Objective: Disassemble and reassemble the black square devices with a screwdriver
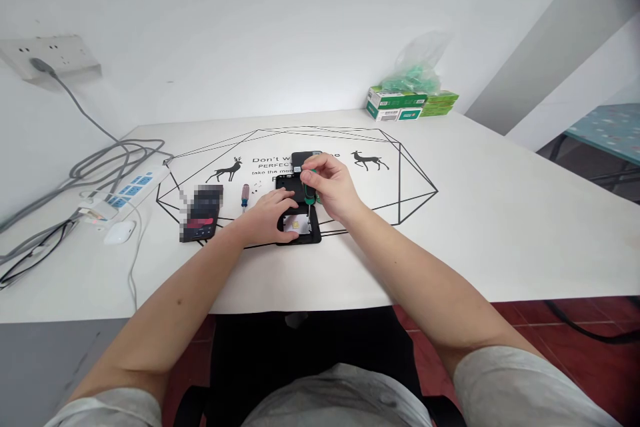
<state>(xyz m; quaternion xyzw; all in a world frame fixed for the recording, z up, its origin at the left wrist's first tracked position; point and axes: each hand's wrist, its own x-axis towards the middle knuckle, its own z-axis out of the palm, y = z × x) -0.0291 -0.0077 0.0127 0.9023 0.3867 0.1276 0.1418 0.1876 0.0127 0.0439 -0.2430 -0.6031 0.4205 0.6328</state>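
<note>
A green-handled screwdriver (310, 197) stands nearly upright in my right hand (333, 187), its shaft pointing down at the right inner edge of an open black device casing (313, 238). Inside the casing shows a pale metallic plate (299, 224) with a small yellowish patch. My left hand (270, 217) grips the casing's left side, thumb along the front and fingers across its middle. Just behind lies another black section (286, 185), and farther back a black piece (306, 159) with a white label, partly hidden by my right hand.
Left of the casing lie a second screwdriver (245, 195), several tiny loose parts (256, 188) and a phone (204, 213) with a pixelated area. A power strip (133, 190), grey cables (120, 153) and a white earphone case (119, 232) lie farther left. Green-and-white boxes (397, 103) stand at the back right.
</note>
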